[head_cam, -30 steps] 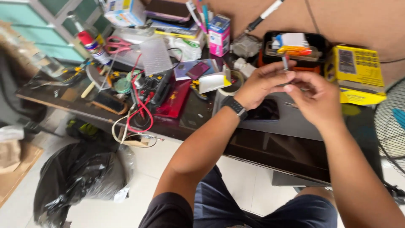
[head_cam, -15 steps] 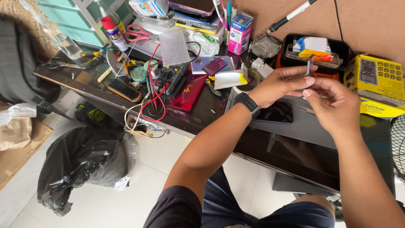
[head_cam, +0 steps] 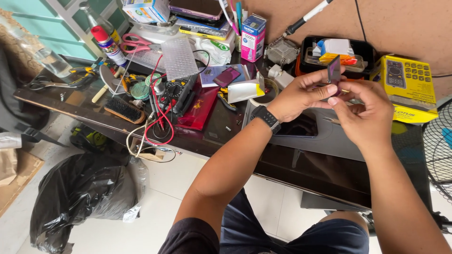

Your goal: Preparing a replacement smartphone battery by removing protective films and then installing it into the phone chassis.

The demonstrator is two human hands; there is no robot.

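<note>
Head view: both your hands pinch a small dark flat part above the table.

Your left hand [head_cam: 301,96], with a black watch [head_cam: 266,117] on its wrist, and your right hand [head_cam: 365,115] meet over a dark phone [head_cam: 301,126] lying on a grey slab. Fingers of both hands are clamped on the small dark flat part [head_cam: 334,70], held upright between them, clear of the table [head_cam: 226,127]. Behind it sits a black tray [head_cam: 351,59]; a yellow box [head_cam: 409,87] lies just right of your hands. Left on the table: a multimeter [head_cam: 181,94] with red leads, a brush [head_cam: 123,109], pink scissors [head_cam: 134,44]. A black bag [head_cam: 84,193] rests on the floor.
</note>
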